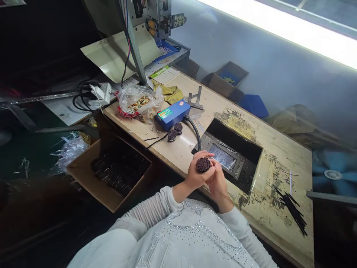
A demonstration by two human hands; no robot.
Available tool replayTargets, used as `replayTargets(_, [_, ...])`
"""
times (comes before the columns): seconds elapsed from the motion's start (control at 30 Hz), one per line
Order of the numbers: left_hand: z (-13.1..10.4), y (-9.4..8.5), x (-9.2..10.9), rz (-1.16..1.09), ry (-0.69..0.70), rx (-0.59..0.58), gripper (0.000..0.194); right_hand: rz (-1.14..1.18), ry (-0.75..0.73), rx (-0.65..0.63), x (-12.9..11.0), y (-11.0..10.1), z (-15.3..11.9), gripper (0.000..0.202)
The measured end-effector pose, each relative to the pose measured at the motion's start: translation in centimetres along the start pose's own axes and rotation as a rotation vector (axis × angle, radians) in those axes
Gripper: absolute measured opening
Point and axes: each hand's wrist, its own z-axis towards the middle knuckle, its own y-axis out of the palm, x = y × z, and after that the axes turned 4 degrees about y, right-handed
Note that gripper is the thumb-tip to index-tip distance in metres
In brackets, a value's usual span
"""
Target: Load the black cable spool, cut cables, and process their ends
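Observation:
A round bundle of thin dark tubes (203, 164) stands end-up between my two hands at the near edge of the bench. My left hand (194, 174) wraps round it from the left, thumb across the near side. From the right, my right hand (218, 180) presses against the bundle and the left thumb, its fingers partly hidden. Just beyond my hands is a recess in the bench with a small molten-looking silvery bath (222, 157). Two similar dark bundles (175, 132) rest on the bench beside a blue box (173, 114) with a black corrugated hose.
At lower left, a cardboard box (111, 201) holds many dark bundles. A plastic bag of small parts (139, 100) lies at the bench's far left, near metal squares (196, 99). Loose black tubes (294, 212) lie at the right. A fan (333, 175) stands past the right edge.

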Motion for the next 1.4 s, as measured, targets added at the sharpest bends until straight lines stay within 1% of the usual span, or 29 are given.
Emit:
replayTargets(0.07, [0.2,-0.9,0.4,0.106,0.100,-0.048,0.011,0.002,-0.043,0.059,-0.8,-1.0,-0.2,0.028])
replayTargets(0.1, [0.3,-1.4,0.7,0.163,0.147,-0.069,0.011,-0.023,-0.089,0.079,-1.5,-1.4,-0.5,0.025])
replayTargets(0.17, [0.5,-2.1,1.2,0.280,0.235,-0.095,0.013,-0.172,-0.245,0.062,-3.4,-2.2,-1.4,0.017])
replayTargets(0.23, [0.5,-2.7,1.6,0.394,0.309,-0.106,0.015,-0.369,-0.406,-0.002,-5.5,-2.5,-2.5,0.015])
replayTargets(0.3, [0.5,-3.1,2.0,0.497,0.351,-0.112,0.017,-0.534,-0.520,-0.080,-7.4,-2.2,-3.6,0.019])
replayTargets(0.37, [0.5,-3.4,2.2,0.581,0.373,-0.118,0.018,-0.639,-0.589,-0.131,-8.6,-1.4,-4.4,0.023])
replayTargets(0.43, [0.5,-3.7,2.4,0.643,0.393,-0.121,0.019,-0.706,-0.644,-0.140,-9.1,-0.6,-4.8,0.026])
replayTargets(0.5, [0.5,-3.9,2.6,0.687,0.413,-0.120,0.018,-0.755,-0.689,-0.133,-9.1,-0.1,-4.9,0.028])
replayTargets(0.63, [0.5,-4.1,2.9,0.743,0.437,-0.112,0.017,-0.813,-0.729,-0.122,-8.6,0.2,-4.7,0.029])
replayTargets(0.97, [0.4,-4.3,2.6,0.775,0.477,-0.100,0.016,-0.827,-0.738,-0.119,-8.3,0.5,-4.7,0.028])
replayTargets(1.17, [0.3,-4.3,2.4,0.776,0.454,-0.098,0.017,-0.735,-0.698,-0.176,-8.8,0.6,-5.0,0.024])
replayTargets(1.4, [0.3,-4.2,2.5,0.818,0.438,-0.109,0.016,-0.761,-0.735,-0.115,-8.5,0.5,-4.9,0.029])
